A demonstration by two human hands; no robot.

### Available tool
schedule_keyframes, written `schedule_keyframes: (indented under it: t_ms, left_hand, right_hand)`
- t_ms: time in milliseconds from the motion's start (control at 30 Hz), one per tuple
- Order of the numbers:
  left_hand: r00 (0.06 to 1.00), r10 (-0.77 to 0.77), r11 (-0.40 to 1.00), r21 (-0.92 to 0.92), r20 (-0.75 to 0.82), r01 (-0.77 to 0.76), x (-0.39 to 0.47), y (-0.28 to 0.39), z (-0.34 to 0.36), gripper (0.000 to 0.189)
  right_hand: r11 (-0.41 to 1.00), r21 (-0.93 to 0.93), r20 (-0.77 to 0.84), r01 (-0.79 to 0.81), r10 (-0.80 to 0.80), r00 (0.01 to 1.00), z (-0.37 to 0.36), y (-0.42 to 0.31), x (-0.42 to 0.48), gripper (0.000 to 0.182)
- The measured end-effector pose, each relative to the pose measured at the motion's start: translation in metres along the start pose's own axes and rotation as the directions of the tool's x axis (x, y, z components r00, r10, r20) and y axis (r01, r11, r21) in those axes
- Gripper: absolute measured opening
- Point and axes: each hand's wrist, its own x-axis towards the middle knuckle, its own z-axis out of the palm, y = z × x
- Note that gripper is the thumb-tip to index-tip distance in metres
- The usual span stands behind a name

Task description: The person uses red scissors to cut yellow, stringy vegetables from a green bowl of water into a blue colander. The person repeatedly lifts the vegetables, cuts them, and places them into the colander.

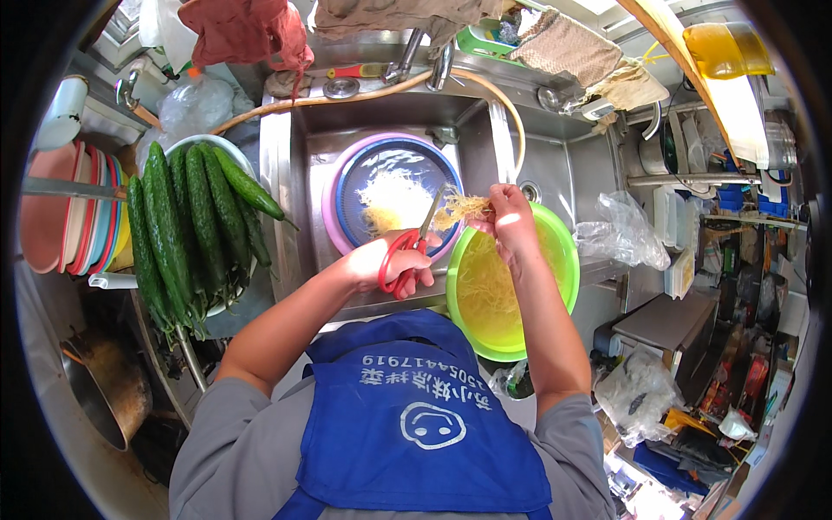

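My left hand (396, 263) is around the red handles of a pair of scissors (428, 218), whose blades point up and away from me. A tuft of yellowish, seaweed-like strands (463, 208) hangs sideways from the fingers of my right hand (510, 218), beside the blades. Beneath them, a blue plastic strainer basket (343, 188) sits inside a pink-purple basin (330, 211) in the sink, with a brightly sunlit heap of pale strands (383, 201) in it. Below my right wrist, a lime-green basin (567, 253) holds many more strands (487, 286) in yellowish liquid.
Cucumbers (198, 221) are heaped over a white bowl (250, 156) at left, near stacked coloured basins (71, 208). Around me is a steel sink (305, 169) with a faucet (442, 65) and a tan hose (364, 91). Plastic bags (624, 234) lie right; cloths (244, 32) hang above.
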Motion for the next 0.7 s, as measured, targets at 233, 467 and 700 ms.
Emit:
schedule_keyframes:
  t_ms: [233,467,700]
  left_hand:
    - [0.989,-0.048,0.999,-0.001,0.139,0.048,-0.008,0.003,0.010,0.054]
    - [0.986,-0.020,0.996,-0.082,0.168,0.034,0.004,0.000,0.007,0.046]
    - [0.989,0.002,0.980,-0.199,0.151,0.028,0.011,-0.006,0.005,0.041]
  right_hand:
    - [1.000,0.018,-0.013,0.007,-0.007,1.000,0.003,0.006,0.004,0.024]
    - [0.988,0.005,0.040,0.154,-0.154,0.987,0.011,0.010,-0.003,0.016]
    - [0.854,-0.237,0.081,0.463,-0.457,0.886,0.022,0.026,-0.007,0.010]
